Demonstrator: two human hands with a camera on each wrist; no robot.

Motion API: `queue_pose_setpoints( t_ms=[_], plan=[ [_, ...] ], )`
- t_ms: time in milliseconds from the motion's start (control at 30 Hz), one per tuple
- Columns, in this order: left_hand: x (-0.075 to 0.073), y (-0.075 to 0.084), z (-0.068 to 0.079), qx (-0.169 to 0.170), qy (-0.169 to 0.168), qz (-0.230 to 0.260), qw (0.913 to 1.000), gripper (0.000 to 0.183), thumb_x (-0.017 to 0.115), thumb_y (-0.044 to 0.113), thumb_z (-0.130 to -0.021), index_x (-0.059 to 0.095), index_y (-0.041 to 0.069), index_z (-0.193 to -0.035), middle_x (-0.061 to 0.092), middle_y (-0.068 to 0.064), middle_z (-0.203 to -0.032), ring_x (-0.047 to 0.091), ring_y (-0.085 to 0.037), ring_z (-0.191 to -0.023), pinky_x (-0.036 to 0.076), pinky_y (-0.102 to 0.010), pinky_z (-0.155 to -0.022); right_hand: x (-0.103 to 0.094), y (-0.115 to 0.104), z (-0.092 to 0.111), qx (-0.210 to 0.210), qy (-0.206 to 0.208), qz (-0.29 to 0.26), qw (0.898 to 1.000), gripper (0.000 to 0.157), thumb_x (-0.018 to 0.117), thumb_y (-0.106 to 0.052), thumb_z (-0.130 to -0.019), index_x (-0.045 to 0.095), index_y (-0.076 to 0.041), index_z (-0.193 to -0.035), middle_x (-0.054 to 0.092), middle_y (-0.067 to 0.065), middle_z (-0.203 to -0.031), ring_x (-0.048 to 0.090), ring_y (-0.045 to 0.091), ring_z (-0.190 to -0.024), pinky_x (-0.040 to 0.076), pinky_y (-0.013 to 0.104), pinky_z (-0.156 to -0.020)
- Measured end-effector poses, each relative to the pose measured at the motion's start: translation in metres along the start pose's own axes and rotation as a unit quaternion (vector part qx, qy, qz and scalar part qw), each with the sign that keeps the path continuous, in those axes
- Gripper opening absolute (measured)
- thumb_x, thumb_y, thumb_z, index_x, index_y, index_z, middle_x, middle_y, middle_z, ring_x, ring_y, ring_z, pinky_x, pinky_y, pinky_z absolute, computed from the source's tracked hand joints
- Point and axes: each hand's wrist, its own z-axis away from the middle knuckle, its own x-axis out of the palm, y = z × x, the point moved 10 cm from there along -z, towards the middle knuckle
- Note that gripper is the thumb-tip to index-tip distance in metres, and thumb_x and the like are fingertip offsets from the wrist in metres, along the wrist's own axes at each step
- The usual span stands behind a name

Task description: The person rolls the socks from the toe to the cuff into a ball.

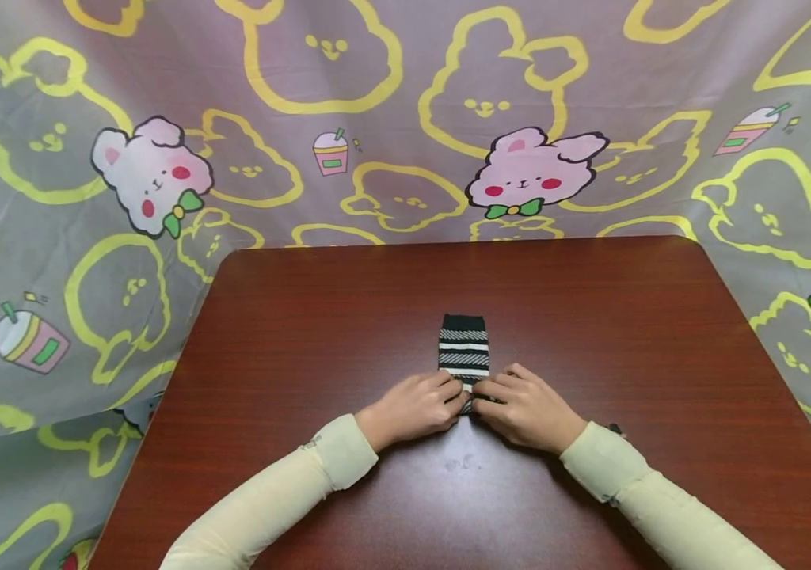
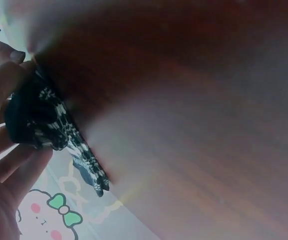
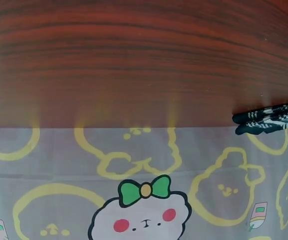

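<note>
Left hand (image 1: 420, 405) and right hand (image 1: 525, 405) both pinch the striped knitwear's (image 1: 464, 347) near end mid-table (image 1: 320, 332); folding looks barely begun, near end bunched, far part flat and seemingly left to do.

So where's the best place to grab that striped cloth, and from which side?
I'd take the striped cloth by its near end, probably with one pinch from each side. It runs lengthwise, far end pointing away, and looks soft and layered, so two pinches should limit twisting. The left hand and right hand have their fingers at that end.
</note>
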Motion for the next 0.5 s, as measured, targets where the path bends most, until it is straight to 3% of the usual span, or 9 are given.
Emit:
queue_pose_setpoints(
  t_ms=[333,500],
  plan=[
    [0.0017,-0.0012,-0.0039,-0.039,0.002,0.008,0.9992,0.015,0.053,0.013,-0.092,0.068,0.011,-0.092,0.062,0.0,-0.086,0.059,-0.017,-0.077,0.051,-0.026,-0.058,0.0015,-0.0005,-0.0008,0.007,0.009,0.0,1.0,0.017,0.074,-0.016,-0.082,0.066,-0.01,-0.096,0.065,0.003,-0.099,0.059,0.023,-0.081,0.045,0.038,-0.065],
    [0.0025,-0.0024,-0.0042,-0.052,0.01,0.02,0.9984,0.005,0.059,0.012,-0.086,0.064,0.011,-0.087,0.06,-0.001,-0.084,0.057,-0.018,-0.074,0.05,-0.026,-0.055,0.0032,-0.0001,-0.0004,0.01,0.013,0.0,1.0,0.013,0.068,-0.015,-0.084,0.065,-0.01,-0.096,0.064,0.003,-0.099,0.056,0.022,-0.08,0.045,0.036,-0.059]
  ],
)
